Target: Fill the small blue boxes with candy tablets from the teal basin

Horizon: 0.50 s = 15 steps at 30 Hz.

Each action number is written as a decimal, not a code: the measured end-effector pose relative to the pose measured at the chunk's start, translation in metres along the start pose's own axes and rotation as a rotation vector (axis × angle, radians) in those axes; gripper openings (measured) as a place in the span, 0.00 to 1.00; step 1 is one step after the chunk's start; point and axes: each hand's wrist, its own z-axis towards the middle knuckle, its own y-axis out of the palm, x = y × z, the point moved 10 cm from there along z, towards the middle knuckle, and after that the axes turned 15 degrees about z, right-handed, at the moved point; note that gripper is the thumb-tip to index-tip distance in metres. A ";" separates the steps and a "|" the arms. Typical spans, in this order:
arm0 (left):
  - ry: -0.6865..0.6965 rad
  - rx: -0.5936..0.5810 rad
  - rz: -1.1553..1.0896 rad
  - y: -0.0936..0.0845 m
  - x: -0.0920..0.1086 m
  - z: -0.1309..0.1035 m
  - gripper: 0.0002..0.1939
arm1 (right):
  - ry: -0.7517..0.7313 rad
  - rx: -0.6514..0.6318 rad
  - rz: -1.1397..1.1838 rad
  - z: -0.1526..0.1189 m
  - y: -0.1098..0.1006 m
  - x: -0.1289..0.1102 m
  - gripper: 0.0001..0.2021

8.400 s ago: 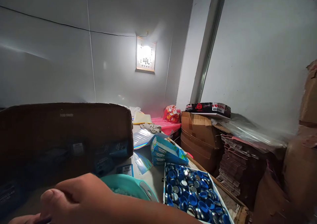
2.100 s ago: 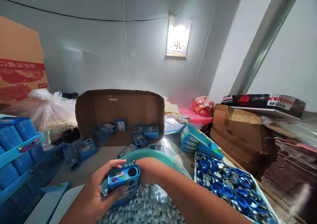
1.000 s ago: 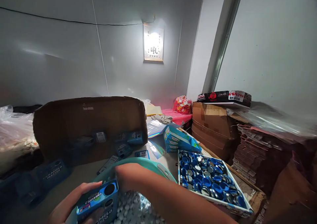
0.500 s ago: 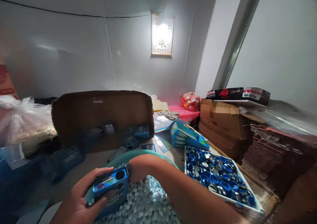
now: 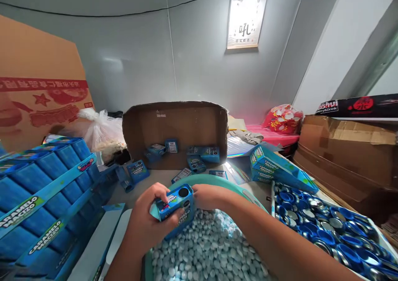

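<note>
A blue printed box [image 5: 174, 198] with round dark holes at one end is tilted over a green tub [image 5: 149, 254]. My left hand [image 5: 155, 214] grips it from the left, fingers on top and thumb along its near side. Against the box's far right end is my right hand [image 5: 202, 196]; its fingers are mostly hidden behind the box, so what they hold, if anything, cannot be seen. Many pale blue-white candies [image 5: 205, 243] fill the tub below both hands.
An open brown carton [image 5: 186, 127] with small blue boxes lies behind the tub. Stacked blue boxes [image 5: 56, 190] stand at the left. On the right are a tray of blue-and-silver lids [image 5: 336, 227], display boxes [image 5: 273, 165] and a large carton [image 5: 348, 148].
The view has swung left and down, bringing the stacked boxes at the left into sight. My left hand still holds the blue box, and my right hand remains at its end.
</note>
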 end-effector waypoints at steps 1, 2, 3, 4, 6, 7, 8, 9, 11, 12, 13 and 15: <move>-0.013 0.073 -0.004 -0.007 0.000 -0.001 0.14 | 0.025 -0.028 -0.066 -0.002 0.002 -0.002 0.16; -0.026 0.149 -0.002 -0.014 0.000 -0.002 0.15 | 0.046 -0.057 -0.125 -0.004 0.003 -0.004 0.17; -0.036 0.219 0.005 -0.022 -0.001 -0.003 0.16 | 0.065 -0.095 -0.177 -0.007 0.005 -0.006 0.17; -0.043 0.283 0.012 -0.029 -0.001 -0.005 0.17 | 0.082 -0.139 -0.224 -0.010 0.007 -0.008 0.16; -0.051 0.378 0.026 -0.039 -0.003 -0.007 0.18 | 0.111 -0.234 -0.298 -0.018 0.013 -0.013 0.16; -0.052 0.402 0.037 -0.042 -0.004 -0.008 0.19 | 0.124 -0.285 -0.339 -0.024 0.016 -0.015 0.16; -0.056 0.408 0.051 -0.043 -0.005 -0.007 0.19 | 0.136 -0.340 -0.386 -0.030 0.021 -0.017 0.19; -0.060 0.400 0.063 -0.042 -0.006 -0.007 0.19 | 0.146 -0.389 -0.442 -0.036 0.026 -0.018 0.26; -0.066 0.353 0.077 -0.038 -0.009 -0.004 0.18 | 0.150 -0.452 -0.563 -0.046 0.035 -0.021 0.46; -0.067 0.321 0.079 -0.034 -0.010 -0.003 0.18 | 0.147 -0.462 -0.622 -0.049 0.039 -0.021 0.54; -0.063 0.286 0.083 -0.031 -0.010 -0.002 0.19 | 0.146 -0.458 -0.668 -0.050 0.042 -0.021 0.59; -0.057 0.215 0.105 -0.024 -0.009 0.000 0.20 | 0.146 -0.450 -0.703 -0.048 0.049 -0.019 0.61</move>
